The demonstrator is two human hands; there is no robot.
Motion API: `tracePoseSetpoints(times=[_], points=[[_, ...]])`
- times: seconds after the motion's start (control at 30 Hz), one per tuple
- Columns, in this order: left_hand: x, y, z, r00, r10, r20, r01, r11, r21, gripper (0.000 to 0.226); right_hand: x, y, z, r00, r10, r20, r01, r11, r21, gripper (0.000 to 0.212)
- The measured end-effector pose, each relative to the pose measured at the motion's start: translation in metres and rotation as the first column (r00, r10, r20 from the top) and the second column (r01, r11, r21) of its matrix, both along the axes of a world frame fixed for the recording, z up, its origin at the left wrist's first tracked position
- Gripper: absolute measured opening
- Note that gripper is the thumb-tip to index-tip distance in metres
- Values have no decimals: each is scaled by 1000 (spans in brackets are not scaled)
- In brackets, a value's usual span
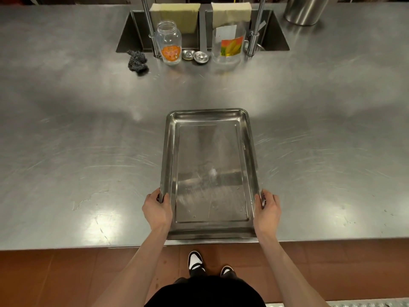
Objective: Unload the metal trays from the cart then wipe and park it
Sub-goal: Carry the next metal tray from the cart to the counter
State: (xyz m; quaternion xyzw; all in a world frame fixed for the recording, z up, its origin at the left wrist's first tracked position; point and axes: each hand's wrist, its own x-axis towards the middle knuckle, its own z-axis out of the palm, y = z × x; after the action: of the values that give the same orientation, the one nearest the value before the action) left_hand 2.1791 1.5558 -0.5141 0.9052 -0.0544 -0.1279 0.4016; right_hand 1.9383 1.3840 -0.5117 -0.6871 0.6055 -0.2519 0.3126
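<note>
Got the metal tray (210, 173) lying flat at the near edge of the worktop (77, 140), left hand (156, 209) and right hand (266, 210) clamped on its 2 long rims. Best to slide it further in before letting go, keeping clear of the jars (168, 44) by the far sink.

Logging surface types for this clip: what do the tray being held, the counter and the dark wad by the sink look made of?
Tray: apparently stainless steel, shiny, with mirror-like reflections and fine scratches. Counter: also looks like steel, duller brushed finish, swirled scuffs. Dark wad: probably a steel-wool scourer, a grey tangled mass.
</note>
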Motion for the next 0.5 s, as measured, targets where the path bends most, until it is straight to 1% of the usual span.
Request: tracePoseSetpoints(times=[0.17,0.2,0.27,0.33,0.37,0.43,0.5], points=[[6,2,4,996,-2,-91,-1,999,-37,13,0,3,2,1000,-22,15,21,999,49,25],[6,2,6,994,-5,-109,0,999,-47,16,0,4,3,1000,-23,18,22,998,61,25],[6,2,14,991,-16,-135,5,996,-84,31,2,4,9,999,-25,25,23,996,84,30],[6,1,24,987,-38,-158,13,987,-159,46,5,4,18,999,-34,37,29,991,132,44],[7,0,30,984,-46,-171,10,978,-207,49,8,3,25,998,-47,45,40,988,151,51],[11,-4,43,983,-59,-176,4,955,-297,52,14,3,43,990,-82,112,66,988,140,59],[14,-10,59,986,-94,-137,39,932,-361,53,20,5,63,966,-96,238,74,992,100,61]])
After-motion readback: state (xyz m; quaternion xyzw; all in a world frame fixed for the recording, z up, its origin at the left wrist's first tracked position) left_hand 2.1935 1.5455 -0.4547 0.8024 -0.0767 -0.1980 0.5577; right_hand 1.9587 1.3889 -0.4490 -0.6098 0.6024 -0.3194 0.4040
